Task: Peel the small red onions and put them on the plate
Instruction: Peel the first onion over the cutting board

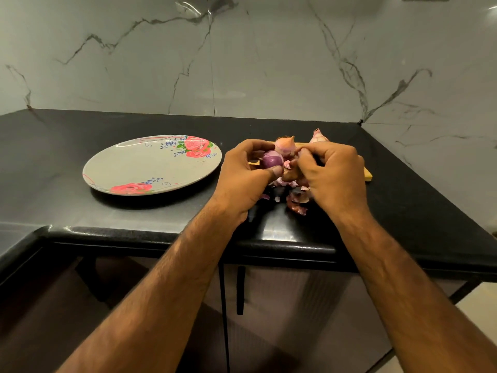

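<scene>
Your left hand (242, 173) curls round the half-peeled onion (272, 158), steadying it over the desk (161, 211) so your right hand (330, 170), fingertips pinched on its skin (287, 164), can strip it. The plate (129, 168) sits just left, close for the drop

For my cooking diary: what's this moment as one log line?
step: peeling | left hand holds onion | right hand pinches skin | plate left of hands
</scene>
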